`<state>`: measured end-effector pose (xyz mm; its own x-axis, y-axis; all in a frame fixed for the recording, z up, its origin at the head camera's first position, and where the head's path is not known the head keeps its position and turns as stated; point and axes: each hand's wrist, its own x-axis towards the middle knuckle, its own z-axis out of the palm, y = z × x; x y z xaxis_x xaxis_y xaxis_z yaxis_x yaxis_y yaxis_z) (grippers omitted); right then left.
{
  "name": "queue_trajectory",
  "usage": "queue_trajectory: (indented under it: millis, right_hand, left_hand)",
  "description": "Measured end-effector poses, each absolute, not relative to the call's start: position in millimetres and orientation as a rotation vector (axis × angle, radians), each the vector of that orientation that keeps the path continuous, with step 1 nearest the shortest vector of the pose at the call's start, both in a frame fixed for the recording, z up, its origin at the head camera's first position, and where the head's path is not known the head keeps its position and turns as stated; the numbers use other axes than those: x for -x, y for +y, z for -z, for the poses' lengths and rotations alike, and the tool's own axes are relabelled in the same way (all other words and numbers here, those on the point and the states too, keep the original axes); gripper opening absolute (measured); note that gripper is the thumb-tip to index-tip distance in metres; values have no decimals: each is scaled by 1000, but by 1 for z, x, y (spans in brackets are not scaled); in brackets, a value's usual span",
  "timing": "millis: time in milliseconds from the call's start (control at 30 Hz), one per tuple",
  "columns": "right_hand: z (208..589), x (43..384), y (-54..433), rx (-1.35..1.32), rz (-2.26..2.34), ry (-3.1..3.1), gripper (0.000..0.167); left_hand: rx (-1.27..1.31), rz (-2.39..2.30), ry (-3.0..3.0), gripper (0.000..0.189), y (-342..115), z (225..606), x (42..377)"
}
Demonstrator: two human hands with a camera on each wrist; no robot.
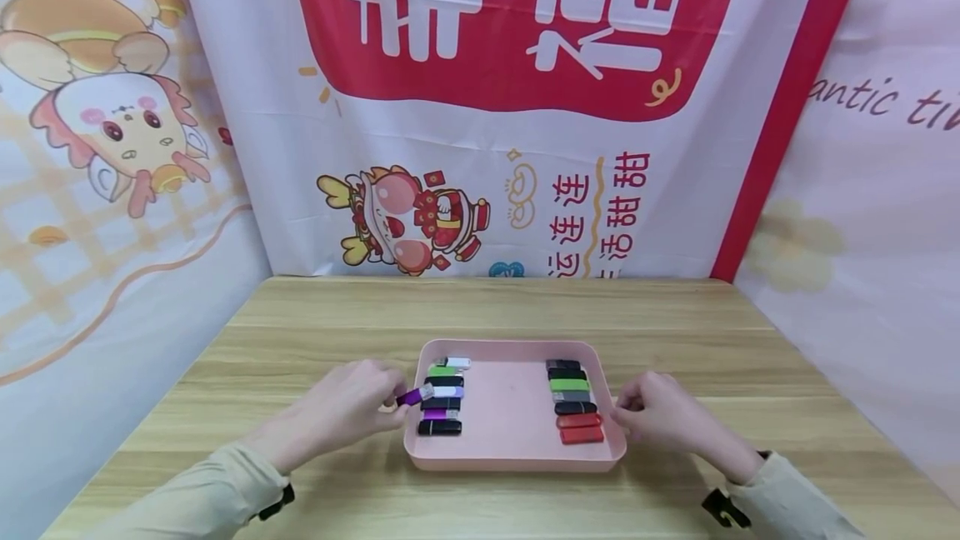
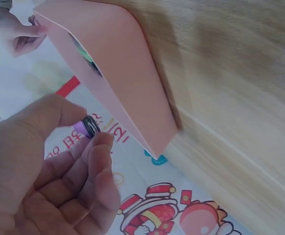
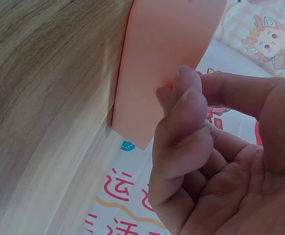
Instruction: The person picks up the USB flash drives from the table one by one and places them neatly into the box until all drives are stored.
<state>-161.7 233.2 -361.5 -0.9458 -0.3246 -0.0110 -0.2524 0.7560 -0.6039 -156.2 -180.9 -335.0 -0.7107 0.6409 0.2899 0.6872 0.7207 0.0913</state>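
Observation:
My left hand (image 1: 352, 398) pinches a purple USB flash drive (image 1: 411, 397) between thumb and fingertips, its metal plug pointing toward the tray's inside. The drive overlaps the left rim of the pink tray (image 1: 510, 465) in the head view. Seen from the left wrist, the purple drive (image 2: 85, 127) shows end-on, mostly covered by the fingers. At the tray's right wall, my right hand (image 1: 660, 411) grips the rim with thumb and fingertips. Inside the tray, a left column has black, white, green and purple drives (image 1: 441, 414); the right column holds black, green, grey and red drives (image 1: 581, 435).
The tray stands on a light wood-grain table (image 1: 315, 490). Behind the table hangs a printed cloth (image 1: 517, 132) with red patches and cartoon figures, and patterned cloths close off both sides. Bare tray floor (image 1: 510, 407) separates the two columns.

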Motion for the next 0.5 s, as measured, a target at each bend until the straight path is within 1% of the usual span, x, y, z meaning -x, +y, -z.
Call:
queue_trajectory:
  millis: [500]
  right_hand:
    - [361,162,233,450,938,2833,15]
  left_hand:
    - [1194,13,-2616,19,-160,333,167]
